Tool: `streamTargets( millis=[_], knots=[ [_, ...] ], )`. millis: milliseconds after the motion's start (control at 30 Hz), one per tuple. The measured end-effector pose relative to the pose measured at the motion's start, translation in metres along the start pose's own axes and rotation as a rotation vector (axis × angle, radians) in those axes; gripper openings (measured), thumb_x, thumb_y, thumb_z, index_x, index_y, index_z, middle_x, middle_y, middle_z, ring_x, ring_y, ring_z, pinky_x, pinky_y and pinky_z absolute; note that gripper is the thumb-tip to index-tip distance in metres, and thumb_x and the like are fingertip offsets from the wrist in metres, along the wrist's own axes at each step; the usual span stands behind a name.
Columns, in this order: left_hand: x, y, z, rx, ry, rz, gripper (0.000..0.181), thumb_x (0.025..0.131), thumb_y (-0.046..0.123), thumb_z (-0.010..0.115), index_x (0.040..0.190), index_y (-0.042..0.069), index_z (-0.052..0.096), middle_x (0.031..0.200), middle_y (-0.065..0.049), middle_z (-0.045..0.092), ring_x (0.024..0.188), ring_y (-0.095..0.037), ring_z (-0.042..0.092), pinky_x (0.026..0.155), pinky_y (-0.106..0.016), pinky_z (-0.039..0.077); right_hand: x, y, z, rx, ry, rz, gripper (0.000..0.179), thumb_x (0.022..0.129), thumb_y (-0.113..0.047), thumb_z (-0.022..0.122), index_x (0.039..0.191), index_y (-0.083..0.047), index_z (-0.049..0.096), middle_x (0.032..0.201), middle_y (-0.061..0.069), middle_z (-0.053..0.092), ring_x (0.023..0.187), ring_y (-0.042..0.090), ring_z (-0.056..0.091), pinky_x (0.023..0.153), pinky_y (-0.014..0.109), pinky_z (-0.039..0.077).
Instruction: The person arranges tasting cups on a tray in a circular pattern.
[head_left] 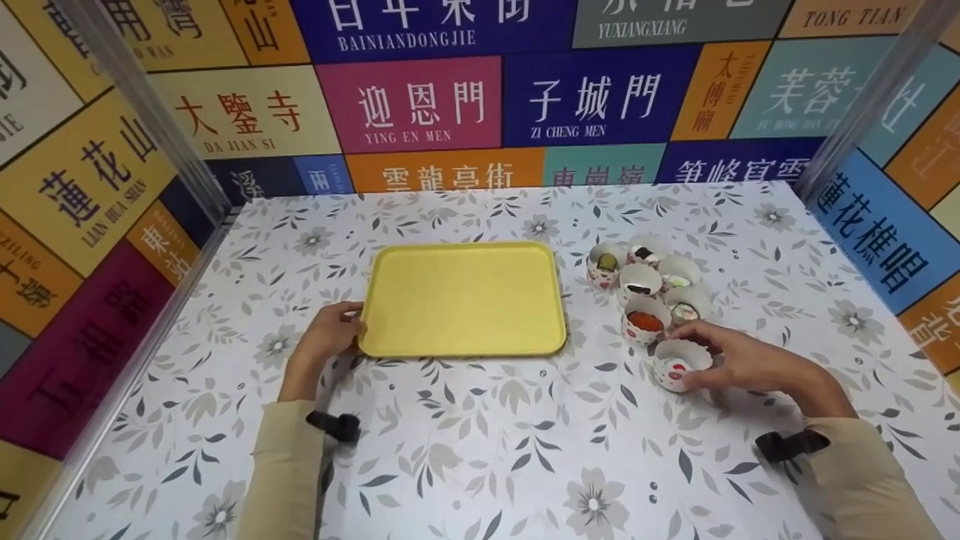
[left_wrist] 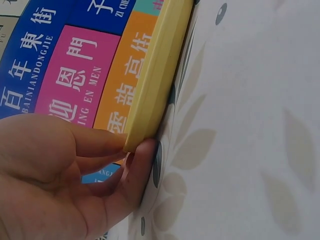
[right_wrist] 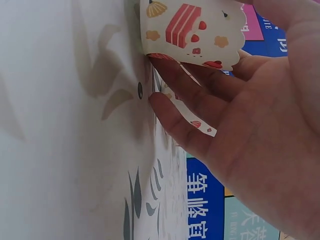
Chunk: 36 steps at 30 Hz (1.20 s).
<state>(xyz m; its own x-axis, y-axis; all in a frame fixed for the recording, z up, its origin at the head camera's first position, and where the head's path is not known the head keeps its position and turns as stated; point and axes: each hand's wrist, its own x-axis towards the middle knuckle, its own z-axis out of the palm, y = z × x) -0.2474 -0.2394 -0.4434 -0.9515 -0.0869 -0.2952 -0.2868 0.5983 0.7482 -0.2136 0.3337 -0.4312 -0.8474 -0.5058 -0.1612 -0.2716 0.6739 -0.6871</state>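
A yellow rectangular tray (head_left: 465, 300) lies on the table. My left hand (head_left: 330, 334) pinches its left edge near the front corner; in the left wrist view the tray rim (left_wrist: 156, 75) sits between thumb and fingers. Over on the right, my right hand (head_left: 739, 361) holds a white paper baking cup (head_left: 670, 373) between thumb and fingers. Printed cake slices and scalloped edges show on this cup (right_wrist: 192, 32) in the right wrist view. Just behind it stands a cup with orange-red filling (head_left: 643, 322), and beside that a cup with pale, mixed contents (head_left: 686, 307).
Further back in the cluster are a cup with something green-yellow (head_left: 604, 266), two cups with dark contents (head_left: 639, 283) and one with pale green (head_left: 679, 274). A floral cloth (head_left: 480, 442) covers the table. Sign-printed panels (head_left: 420, 105) rise behind and at both sides.
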Motion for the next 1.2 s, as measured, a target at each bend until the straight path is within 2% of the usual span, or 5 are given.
streamTargets(
  millis=[200,300,433,700,1200],
  knots=[
    [0.000,-0.002,0.002,-0.017,-0.004,-0.017,0.051,0.097,0.003,0.048,0.148,-0.002,0.046,0.127,-0.029,0.061,0.081,-0.015,0.065,0.069,-0.025,0.056,-0.001,-0.003,0.002,0.012,-0.008,0.005,0.049,0.086,-0.030,0.079,0.129,-0.021,0.057,0.142,0.010,0.055,0.116,-0.015,0.043,0.102,0.040,0.042],
    [-0.001,-0.002,0.002,-0.011,-0.009,-0.022,0.051,0.097,0.003,0.048,0.148,-0.002,0.045,0.129,-0.030,0.061,0.082,-0.015,0.066,0.070,-0.025,0.057,0.000,-0.005,0.002,0.012,-0.012,0.012,0.048,0.087,-0.030,0.078,0.129,-0.020,0.057,0.140,0.010,0.055,0.115,-0.013,0.044,0.101,0.038,0.043],
    [-0.001,-0.003,0.001,-0.012,-0.015,-0.012,0.051,0.099,0.004,0.047,0.149,-0.002,0.045,0.133,-0.030,0.059,0.088,-0.018,0.067,0.072,-0.027,0.057,0.000,-0.011,0.002,0.000,-0.006,0.023,0.049,0.087,-0.032,0.078,0.129,-0.020,0.057,0.137,0.007,0.056,0.115,-0.005,0.048,0.096,0.028,0.044],
    [0.000,-0.002,0.002,-0.062,-0.029,-0.006,0.050,0.099,0.003,0.046,0.149,0.000,0.046,0.134,-0.031,0.058,0.082,-0.015,0.067,0.070,-0.026,0.058,0.000,-0.021,0.004,0.007,-0.003,0.008,0.047,0.088,-0.031,0.078,0.128,-0.021,0.056,0.137,0.009,0.056,0.124,0.028,0.051,0.094,0.027,0.046],
    [0.000,-0.005,0.001,-0.065,-0.014,0.032,0.047,0.099,0.003,0.049,0.145,-0.001,0.050,0.129,-0.031,0.062,0.071,-0.010,0.064,0.065,-0.023,0.056,0.011,-0.047,0.018,-0.042,0.023,-0.039,0.051,0.088,-0.032,0.077,0.133,-0.020,0.055,0.147,0.014,0.050,0.130,0.033,0.051,0.100,0.040,0.047]
  ],
)
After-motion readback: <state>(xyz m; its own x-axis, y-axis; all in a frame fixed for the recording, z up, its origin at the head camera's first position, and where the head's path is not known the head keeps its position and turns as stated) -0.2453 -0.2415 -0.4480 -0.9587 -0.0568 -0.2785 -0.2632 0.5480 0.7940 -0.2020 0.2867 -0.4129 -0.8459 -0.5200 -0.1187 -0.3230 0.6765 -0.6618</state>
